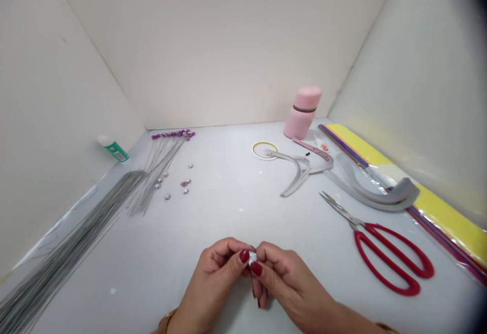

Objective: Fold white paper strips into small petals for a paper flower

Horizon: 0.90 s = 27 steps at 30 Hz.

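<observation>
At the table's near edge, my left hand (218, 275) and my right hand (287, 281) meet in front of me. Both pinch the same small silvery-white piece (252, 258) between thumbs and fingertips. The fingers cover most of it, so its exact shape cannot be made out. Several small silver pieces (167, 196) lie loose on the table farther off to the left; one among them has a reddish patch (184, 184). Beyond these, thin wire stems with purple tips (173, 135) rest in a row.
A thick bundle of grey wires (79, 232) runs along the left side, near a green-and-white tube (116, 151). Red-handled scissors (357, 222) lie open at right. Behind are curled pale strips (297, 167), a yellow-rimmed ring (265, 144), a pink bottle (303, 113) and packaged coloured sheets (445, 212).
</observation>
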{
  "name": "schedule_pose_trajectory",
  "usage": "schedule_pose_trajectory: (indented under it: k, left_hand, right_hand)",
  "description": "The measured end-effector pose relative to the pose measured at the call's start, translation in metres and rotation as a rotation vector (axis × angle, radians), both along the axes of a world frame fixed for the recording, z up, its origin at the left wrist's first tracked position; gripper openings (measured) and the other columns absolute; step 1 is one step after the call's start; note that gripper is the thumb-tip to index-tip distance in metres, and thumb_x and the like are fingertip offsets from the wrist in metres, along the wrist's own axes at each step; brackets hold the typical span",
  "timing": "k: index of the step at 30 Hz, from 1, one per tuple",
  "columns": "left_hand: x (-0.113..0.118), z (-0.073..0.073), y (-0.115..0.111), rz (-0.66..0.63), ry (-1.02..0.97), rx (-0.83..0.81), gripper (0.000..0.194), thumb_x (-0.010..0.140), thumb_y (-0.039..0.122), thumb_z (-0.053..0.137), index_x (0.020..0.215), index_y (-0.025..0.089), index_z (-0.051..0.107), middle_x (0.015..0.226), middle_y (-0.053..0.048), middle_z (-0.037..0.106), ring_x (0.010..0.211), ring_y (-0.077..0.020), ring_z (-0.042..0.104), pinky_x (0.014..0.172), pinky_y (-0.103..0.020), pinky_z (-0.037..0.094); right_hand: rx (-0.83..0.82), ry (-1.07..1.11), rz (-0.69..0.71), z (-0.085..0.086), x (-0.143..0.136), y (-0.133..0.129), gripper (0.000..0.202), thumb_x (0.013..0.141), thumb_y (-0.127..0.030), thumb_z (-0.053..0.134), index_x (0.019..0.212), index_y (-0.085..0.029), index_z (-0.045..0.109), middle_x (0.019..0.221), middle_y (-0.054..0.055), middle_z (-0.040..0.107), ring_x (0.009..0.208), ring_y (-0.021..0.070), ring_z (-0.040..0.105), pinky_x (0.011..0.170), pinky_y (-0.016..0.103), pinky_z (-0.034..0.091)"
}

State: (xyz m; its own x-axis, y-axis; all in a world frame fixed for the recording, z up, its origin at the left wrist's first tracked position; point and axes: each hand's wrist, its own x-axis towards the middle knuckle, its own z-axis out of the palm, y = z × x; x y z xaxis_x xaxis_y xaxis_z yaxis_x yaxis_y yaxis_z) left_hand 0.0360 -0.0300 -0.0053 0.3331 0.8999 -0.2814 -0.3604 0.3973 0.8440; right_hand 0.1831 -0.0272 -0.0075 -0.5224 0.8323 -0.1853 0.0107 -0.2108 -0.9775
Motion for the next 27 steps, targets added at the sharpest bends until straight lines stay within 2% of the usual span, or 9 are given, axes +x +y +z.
schedule_pose_trajectory:
  k: [2,4,10,14,21,27]
  left_hand:
    - [0.001,0.0012,-0.0003,0.007,-0.046,-0.001,0.017,0.079,0.028,0.057,0.07,0.014,0.059,0.052,-0.002,0.061,0.054,-0.0162,0.058,0.057,-0.029,0.041]
    - [0.0017,0.0016,-0.0003,0.005,-0.081,-0.014,0.018,0.079,0.027,0.058,0.067,0.014,0.057,0.052,-0.001,0.06,0.053,-0.0156,0.058,0.055,-0.028,0.04]
    - [-0.0001,0.0006,0.0011,-0.07,-0.093,-0.053,0.023,0.082,0.032,0.053,0.067,0.015,0.055,0.045,-0.001,0.059,0.046,-0.0158,0.058,0.051,-0.026,0.038]
    - [-0.0036,0.0009,0.0015,-0.006,0.027,-0.075,0.02,0.076,0.032,0.061,0.068,0.013,0.06,0.054,-0.001,0.061,0.052,-0.0123,0.055,0.056,-0.024,0.039]
    - [-0.0032,-0.0045,-0.0008,0.007,0.103,0.001,0.024,0.078,0.037,0.057,0.07,0.014,0.061,0.055,-0.001,0.06,0.051,-0.0135,0.056,0.056,-0.025,0.041]
    - [-0.0029,0.0011,-0.0009,-0.005,0.101,0.035,0.014,0.075,0.028,0.063,0.078,0.014,0.063,0.062,-0.001,0.063,0.057,-0.0131,0.058,0.059,-0.025,0.043]
  right_hand:
    - [0.102,-0.074,-0.007,-0.0007,0.0007,-0.0003,0.031,0.087,-0.041,0.041,0.07,-0.016,0.047,0.058,-0.001,0.052,0.052,0.0096,0.05,0.052,0.021,0.04]
    - [0.081,-0.056,0.008,-0.0011,0.0004,0.0001,0.031,0.087,-0.041,0.041,0.07,-0.016,0.048,0.059,-0.001,0.052,0.052,0.0097,0.05,0.052,0.022,0.041]
    - [-0.27,0.206,0.029,-0.0016,-0.0023,0.0027,0.033,0.079,-0.046,0.052,0.069,-0.015,0.046,0.052,-0.002,0.055,0.04,0.0068,0.05,0.041,0.017,0.037]
    - [-0.379,0.3,0.065,-0.0018,-0.0027,0.003,0.032,0.078,-0.046,0.053,0.071,-0.015,0.047,0.049,-0.002,0.056,0.035,0.006,0.049,0.037,0.014,0.033]
    - [-0.366,0.314,0.078,-0.0046,-0.0035,0.0022,0.034,0.081,-0.047,0.049,0.073,-0.014,0.047,0.05,-0.001,0.057,0.035,0.0055,0.05,0.037,0.013,0.032]
    - [-0.379,0.332,0.085,-0.0037,-0.0029,0.003,0.035,0.083,-0.048,0.044,0.075,-0.014,0.047,0.05,0.0,0.056,0.035,0.0055,0.048,0.038,0.014,0.032]
